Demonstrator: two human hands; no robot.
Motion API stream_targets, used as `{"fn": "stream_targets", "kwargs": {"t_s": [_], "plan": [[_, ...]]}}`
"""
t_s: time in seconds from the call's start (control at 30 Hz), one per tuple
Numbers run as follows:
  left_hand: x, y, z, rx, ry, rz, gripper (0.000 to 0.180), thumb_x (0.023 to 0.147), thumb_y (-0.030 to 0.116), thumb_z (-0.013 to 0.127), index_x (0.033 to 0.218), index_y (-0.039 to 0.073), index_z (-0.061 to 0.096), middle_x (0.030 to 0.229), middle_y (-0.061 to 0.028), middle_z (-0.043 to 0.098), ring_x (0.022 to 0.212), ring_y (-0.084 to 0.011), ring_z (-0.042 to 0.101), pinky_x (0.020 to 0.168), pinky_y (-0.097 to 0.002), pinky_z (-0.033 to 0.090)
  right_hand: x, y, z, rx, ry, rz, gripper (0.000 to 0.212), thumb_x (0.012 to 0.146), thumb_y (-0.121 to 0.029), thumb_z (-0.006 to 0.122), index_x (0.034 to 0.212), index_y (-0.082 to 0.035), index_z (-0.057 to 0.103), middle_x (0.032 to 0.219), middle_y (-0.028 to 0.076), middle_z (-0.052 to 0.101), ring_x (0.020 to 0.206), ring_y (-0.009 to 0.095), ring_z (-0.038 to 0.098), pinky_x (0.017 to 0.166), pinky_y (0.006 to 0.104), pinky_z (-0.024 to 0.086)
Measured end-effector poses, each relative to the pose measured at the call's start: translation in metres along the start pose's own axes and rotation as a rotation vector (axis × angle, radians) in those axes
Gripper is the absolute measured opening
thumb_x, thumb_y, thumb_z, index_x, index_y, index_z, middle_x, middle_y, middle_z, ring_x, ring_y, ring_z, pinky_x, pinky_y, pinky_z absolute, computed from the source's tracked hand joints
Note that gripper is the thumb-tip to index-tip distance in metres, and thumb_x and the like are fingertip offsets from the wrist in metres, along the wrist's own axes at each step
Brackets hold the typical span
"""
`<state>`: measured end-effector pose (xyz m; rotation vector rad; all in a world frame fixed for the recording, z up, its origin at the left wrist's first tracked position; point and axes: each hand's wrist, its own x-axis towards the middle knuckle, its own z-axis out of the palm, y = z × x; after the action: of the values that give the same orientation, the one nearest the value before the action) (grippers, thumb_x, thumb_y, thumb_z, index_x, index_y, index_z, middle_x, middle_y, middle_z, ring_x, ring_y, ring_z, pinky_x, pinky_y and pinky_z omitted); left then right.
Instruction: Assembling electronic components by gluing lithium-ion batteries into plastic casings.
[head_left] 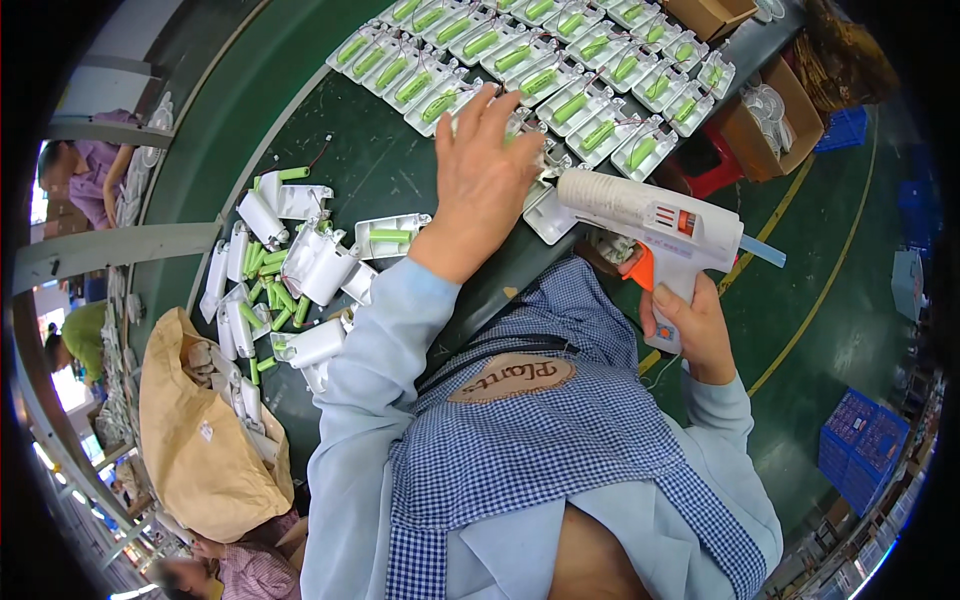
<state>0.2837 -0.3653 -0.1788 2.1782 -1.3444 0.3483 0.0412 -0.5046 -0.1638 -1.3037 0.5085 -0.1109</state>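
In my right hand (694,318) is a white hot glue gun (690,232) with an orange trigger, its nozzle pointing left. A translucent bluish glue stick (764,250) sticks out of its back end. My left hand (482,180) is stretched over the near edge of the rows, fingers apart, and partly covers a white plastic housing beneath. Close to the nozzle lies another white housing (552,215). Rows of white housings (570,107), each with a green battery and thin wires, fill the far part of the dark green table (345,145).
Left of my arm lie piled white housings (325,270) and loose green batteries (282,296). A tan sack (190,430) of white parts stands beside them. Cardboard box (775,120), red stool (718,170) and blue crates (862,450) are to the right. Other people sit at far left.
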Motion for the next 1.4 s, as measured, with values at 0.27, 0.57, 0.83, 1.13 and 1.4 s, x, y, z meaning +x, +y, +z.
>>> {"fn": "stream_targets", "kwargs": {"t_s": [0.27,0.57,0.83,1.13,1.4], "plan": [[-0.037,0.0,-0.079,0.053,-0.02,-0.06,0.024,0.073,0.002,0.071,0.096,0.007,0.068,0.113,-0.0112,0.061,0.111,-0.0333,0.055,0.093,-0.0442,0.042,0.01,0.001,0.001,-0.083,0.002,0.047,0.04,0.092,-0.027,0.061,0.116,0.003,0.051,0.075,0.007,0.059,0.054,0.012,0.053,0.05,0.024,0.04],[-0.083,-0.028,-0.124,0.184,-0.385,-0.083,0.038,0.064,-0.009,0.06,0.099,0.005,0.068,0.11,-0.0106,0.061,0.104,-0.0296,0.055,0.087,-0.0412,0.044,0.009,-0.003,0.004,-0.069,-0.032,0.055,0.037,0.092,-0.027,0.061,0.112,0.003,0.054,0.076,0.007,0.06,0.052,0.01,0.051,0.047,0.023,0.037],[-0.086,-0.033,-0.115,0.183,-0.374,-0.057,0.041,0.062,0.001,0.075,0.101,0.008,0.064,0.108,-0.0087,0.06,0.103,-0.0278,0.055,0.084,-0.0392,0.043,0.002,-0.006,0.009,-0.094,0.002,0.027,0.037,0.091,-0.026,0.061,0.113,0.004,0.054,0.078,0.007,0.061,0.054,0.01,0.052,0.05,0.0232,0.039],[-0.085,-0.047,-0.102,0.076,-0.352,0.078,0.029,0.065,0.003,0.075,0.092,0.008,0.064,0.102,-0.0066,0.059,0.096,-0.0262,0.056,0.078,-0.0375,0.045,-0.014,-0.008,0.001,-0.07,0.04,0.007,0.042,0.091,-0.027,0.06,0.118,0.004,0.054,0.074,0.006,0.062,0.055,0.01,0.054,0.052,0.024,0.042],[-0.08,-0.055,-0.1,-0.059,-0.31,0.048,0.018,0.073,0.001,0.07,0.09,0.004,0.064,0.095,-0.0093,0.062,0.088,-0.0296,0.059,0.073,-0.0377,0.049,-0.031,-0.004,-0.012,-0.149,-0.021,0.117,0.043,0.091,-0.027,0.061,0.119,0.004,0.049,0.072,0.007,0.059,0.051,0.01,0.051,0.047,0.0236,0.04]]}}
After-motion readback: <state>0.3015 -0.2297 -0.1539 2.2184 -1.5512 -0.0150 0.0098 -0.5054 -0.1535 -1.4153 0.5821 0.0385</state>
